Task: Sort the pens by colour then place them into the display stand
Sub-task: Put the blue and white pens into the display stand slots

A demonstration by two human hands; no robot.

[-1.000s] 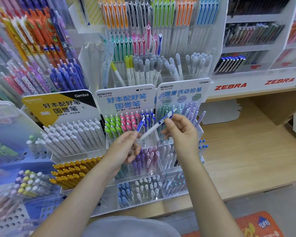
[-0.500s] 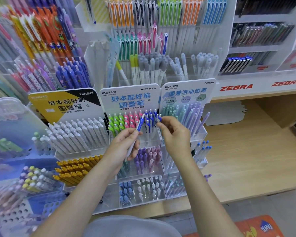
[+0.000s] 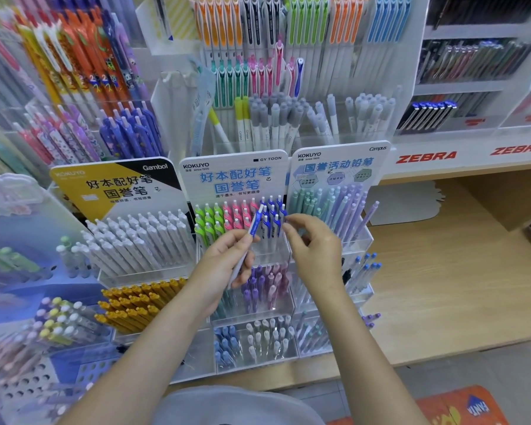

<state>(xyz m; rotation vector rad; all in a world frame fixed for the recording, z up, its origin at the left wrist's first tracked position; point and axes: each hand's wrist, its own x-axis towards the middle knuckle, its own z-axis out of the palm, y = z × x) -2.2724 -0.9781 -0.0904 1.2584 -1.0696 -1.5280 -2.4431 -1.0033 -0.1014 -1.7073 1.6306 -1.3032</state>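
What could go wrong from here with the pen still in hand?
1. The left hand grips the blue pen low on its barrel, tilted; it might snag the packed blue pens going in.
2. The pink pens stand right beside the blue ones, so it could end up in the wrong colour group.
3. The right hand, fingers at the blue clips, may knock a seated pen askew.

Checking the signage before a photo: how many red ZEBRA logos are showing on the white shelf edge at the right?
2. One ZEBRA logo sits just right of the Campus card; the second is farther right, cut off by the frame edge. More may lie beyond view.
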